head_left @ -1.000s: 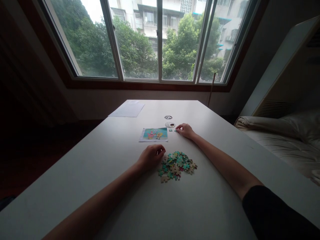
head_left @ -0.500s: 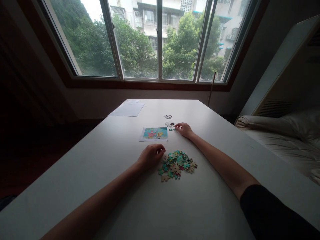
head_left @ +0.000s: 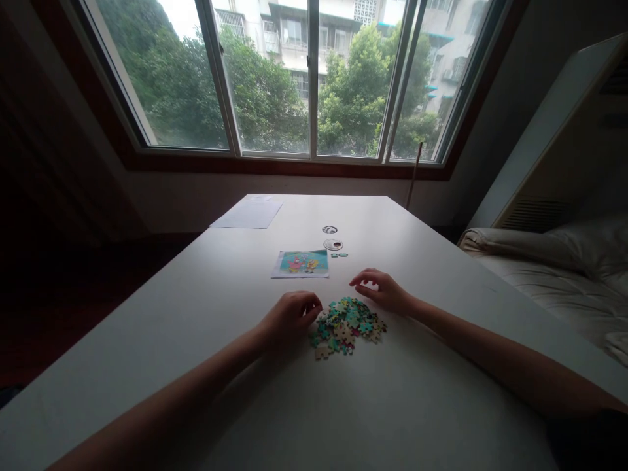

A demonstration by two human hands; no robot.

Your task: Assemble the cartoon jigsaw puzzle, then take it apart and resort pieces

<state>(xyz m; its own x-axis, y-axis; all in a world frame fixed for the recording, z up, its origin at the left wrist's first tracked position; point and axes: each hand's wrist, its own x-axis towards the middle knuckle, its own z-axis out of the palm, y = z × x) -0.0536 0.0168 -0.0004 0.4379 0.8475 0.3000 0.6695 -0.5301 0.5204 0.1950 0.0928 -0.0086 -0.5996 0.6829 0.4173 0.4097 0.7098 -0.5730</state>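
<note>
A heap of jigsaw puzzle pieces (head_left: 348, 324), mostly green, teal and tan, lies on the white table. At its left edge rests my left hand (head_left: 292, 314), fingers curled and closed; whether a piece is between the fingertips is hidden. My right hand (head_left: 383, 289) hovers just behind the heap on the right, its fingers apart and nothing visible in them. Farther back, two teal puzzle pieces (head_left: 339, 255) lie side by side, right of a printed cartoon picture (head_left: 303, 263).
Two round black-and-white discs (head_left: 333, 244) lie behind the small pieces. White paper sheets (head_left: 248, 213) are at the table's far left corner. The white table (head_left: 196, 320) reaches toward a window. A pale sofa (head_left: 534, 275) stands to the right.
My right hand has left the two teal pieces and come back toward the heap, its fingers spreading. My left hand has shifted slightly down and left.
</note>
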